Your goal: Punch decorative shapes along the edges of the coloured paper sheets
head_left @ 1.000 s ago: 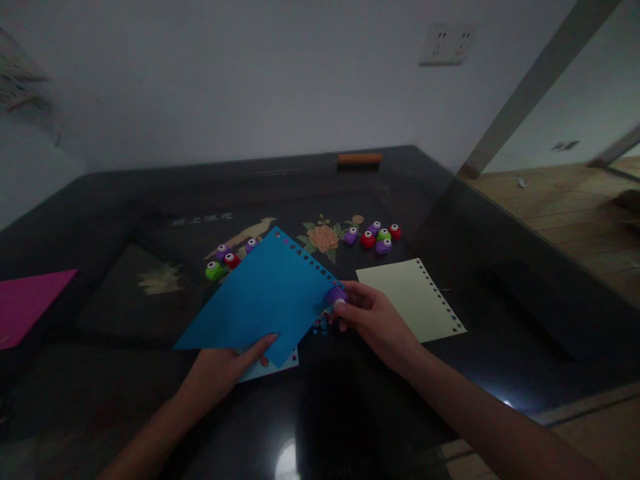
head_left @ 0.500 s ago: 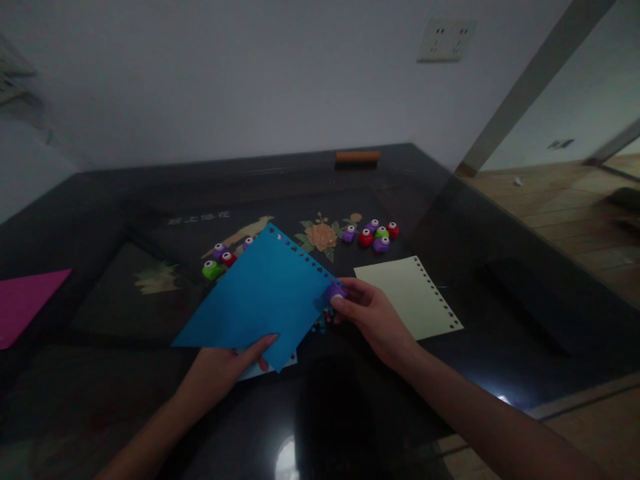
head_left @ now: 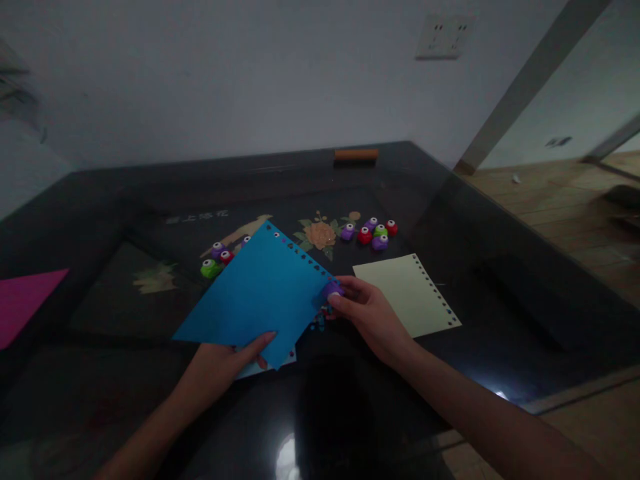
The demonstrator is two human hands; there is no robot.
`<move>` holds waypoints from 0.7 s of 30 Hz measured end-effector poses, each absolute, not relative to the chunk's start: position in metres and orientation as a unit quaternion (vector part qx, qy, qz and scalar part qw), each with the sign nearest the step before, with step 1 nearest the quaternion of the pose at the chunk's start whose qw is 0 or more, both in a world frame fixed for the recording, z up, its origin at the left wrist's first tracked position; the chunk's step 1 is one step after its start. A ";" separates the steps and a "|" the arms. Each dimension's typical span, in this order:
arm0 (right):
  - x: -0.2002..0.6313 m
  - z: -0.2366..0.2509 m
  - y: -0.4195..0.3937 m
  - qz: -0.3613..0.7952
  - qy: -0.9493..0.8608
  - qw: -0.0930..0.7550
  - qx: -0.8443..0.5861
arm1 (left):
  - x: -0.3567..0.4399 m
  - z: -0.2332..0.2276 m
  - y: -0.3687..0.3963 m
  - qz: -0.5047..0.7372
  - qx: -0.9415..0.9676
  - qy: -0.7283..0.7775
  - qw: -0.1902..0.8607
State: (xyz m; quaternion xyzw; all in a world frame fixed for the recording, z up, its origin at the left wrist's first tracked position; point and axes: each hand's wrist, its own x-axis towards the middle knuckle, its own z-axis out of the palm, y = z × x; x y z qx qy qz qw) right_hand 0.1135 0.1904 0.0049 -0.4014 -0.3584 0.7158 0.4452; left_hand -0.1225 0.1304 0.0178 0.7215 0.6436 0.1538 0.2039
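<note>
Left hand: the left hand (head_left: 223, 365) is clamped on the blue sheet near its bottom corner — thumb on top, fingers mostly out of sight underneath.
White sheet: a white sheet (head_left: 255, 372) shows from under the blue one; whether the hand touches it, I cannot tell.
Right hand: the right hand (head_left: 367, 312) is closed on a punch, thumb against its white button, and is the nearer hand to the holed edge.
Held punch: the purple punch (head_left: 332, 291) sits at the right corner of the blue sheet, left of the right hand's palm; whether the paper is inside its slot is too dark to tell.
Blue sheet: the blue sheet (head_left: 260, 287) lies left of the right hand — long axis from upper right to lower left, the row of holes along its short upper-right edge, ending at the punch.
Scraps: paper bits (head_left: 319, 325) lie on the counter (head_left: 340, 420) just below the punch.
Cream sheet: the cream sheet (head_left: 395, 287) lies right of the right hand, holes down its right edge.
Pink sheet: the pink sheet (head_left: 30, 300) lies far left.
Other punches: a left cluster (head_left: 210, 269), partly behind the blue sheet, and a right cluster (head_left: 365, 235).
Roll: the brown roll (head_left: 356, 155) lies by the wall.
</note>
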 end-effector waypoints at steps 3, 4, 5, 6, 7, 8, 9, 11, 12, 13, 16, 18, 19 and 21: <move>0.113 0.005 0.190 0.715 -0.356 0.446 -0.403 | -0.119 0.022 0.133 0.161 0.719 0.639 0.221; 0.113 0.005 0.190 0.716 -0.355 0.446 -0.402 | -0.117 0.024 0.133 0.163 0.717 0.638 0.230; 0.113 0.005 0.190 0.717 -0.355 0.447 -0.400 | -0.116 0.025 0.134 0.164 0.715 0.637 0.239; 0.113 0.006 0.190 0.718 -0.353 0.448 -0.399 | -0.114 0.026 0.134 0.163 0.713 0.636 0.247; 0.113 0.006 0.190 0.721 -0.349 0.449 -0.397 | -0.113 0.027 0.135 0.163 0.711 0.635 0.253; 0.113 0.006 0.190 0.723 -0.345 0.449 -0.396 | -0.113 0.027 0.134 0.164 0.711 0.635 0.254; 0.113 0.007 0.190 0.725 -0.340 0.450 -0.395 | -0.113 0.027 0.134 0.164 0.712 0.636 0.249; 0.112 0.008 0.190 0.731 -0.331 0.448 -0.394 | -0.115 0.026 0.133 0.165 0.716 0.640 0.227; 0.112 0.008 0.190 0.733 -0.328 0.447 -0.394 | -0.116 0.025 0.132 0.164 0.717 0.642 0.217; 0.112 0.008 0.190 0.735 -0.324 0.447 -0.393 | -0.117 0.023 0.132 0.163 0.717 0.645 0.210; 0.112 0.008 0.190 0.740 -0.315 0.449 -0.390 | -0.121 0.019 0.131 0.159 0.718 0.645 0.206; 0.112 0.007 0.190 0.744 -0.311 0.448 -0.386 | -0.124 0.017 0.130 0.152 0.726 0.640 0.203; 0.112 0.007 0.190 0.745 -0.309 0.448 -0.385 | -0.125 0.016 0.130 0.147 0.730 0.636 0.202; 0.112 0.007 0.190 0.749 -0.306 0.446 -0.383 | -0.128 0.014 0.130 0.138 0.740 0.628 0.199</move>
